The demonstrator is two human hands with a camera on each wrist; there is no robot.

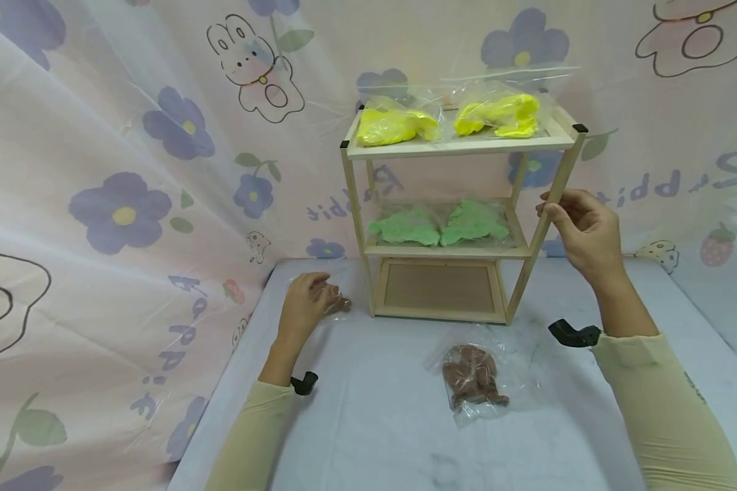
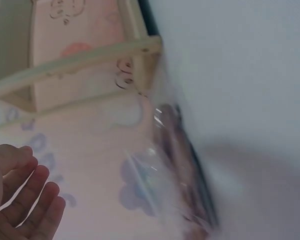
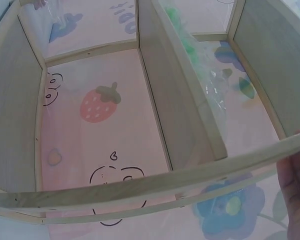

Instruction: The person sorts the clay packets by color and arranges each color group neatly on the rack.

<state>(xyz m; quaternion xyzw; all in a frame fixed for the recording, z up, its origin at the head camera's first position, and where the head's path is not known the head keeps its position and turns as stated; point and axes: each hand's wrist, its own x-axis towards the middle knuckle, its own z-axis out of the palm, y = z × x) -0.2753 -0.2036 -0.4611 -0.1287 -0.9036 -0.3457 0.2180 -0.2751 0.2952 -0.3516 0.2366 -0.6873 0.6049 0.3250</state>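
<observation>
1. I see a pink curtain printed with purple flowers and cartoon rabbits (image 1: 129, 204) behind and to the left of everything; a clear plastic film lies over it, so the prints look hazy.
2. A pale grey table top (image 1: 374, 423) runs toward me, its near edge cut off by the head view.
3. On it stands a three-tier light wooden shelf rack (image 1: 454, 146). Two clear bags of yellow clay (image 1: 448, 119) lie on the top tier and two clear bags of green clay (image 1: 439, 225) on the middle one; the bottom tier shows only its board.
4. My right hand (image 1: 580, 232) pinches the rack's front right post at middle-tier height, fingers curled round the wood. The right wrist view shows just a fingertip at its edge.
5. A clear bag of brown clay pieces (image 1: 471, 376) lies loose on the table in front of the rack, well apart from both hands.
6. My left hand (image 1: 307, 303) rests on a second small clear bag of brown clay (image 1: 338, 302) just left of the rack's foot. The palm hides most of it, the left wrist view is blurred, and I cannot tell whether the fingers grip it or merely touch.
</observation>
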